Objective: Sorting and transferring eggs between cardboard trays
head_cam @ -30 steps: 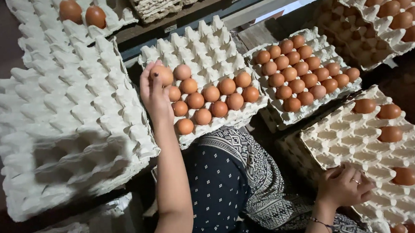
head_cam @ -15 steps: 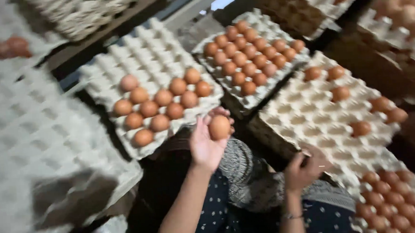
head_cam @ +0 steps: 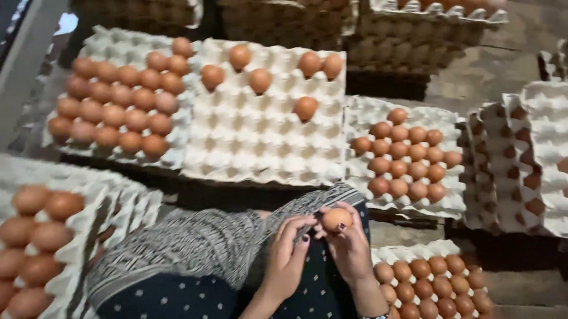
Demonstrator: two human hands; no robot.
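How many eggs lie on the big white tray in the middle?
6: two near its top left, one just below them, two top right, one lower. None seems hidden.

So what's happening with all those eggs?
A person sits among grey pulp-paper egg trays and holds one brown egg up over their lap with both hands. The left hand and right hand pinch it between the fingertips. The tray straight ahead holds only six eggs, while the trays to its left and right are much fuller. Another full tray sits by the right wrist.
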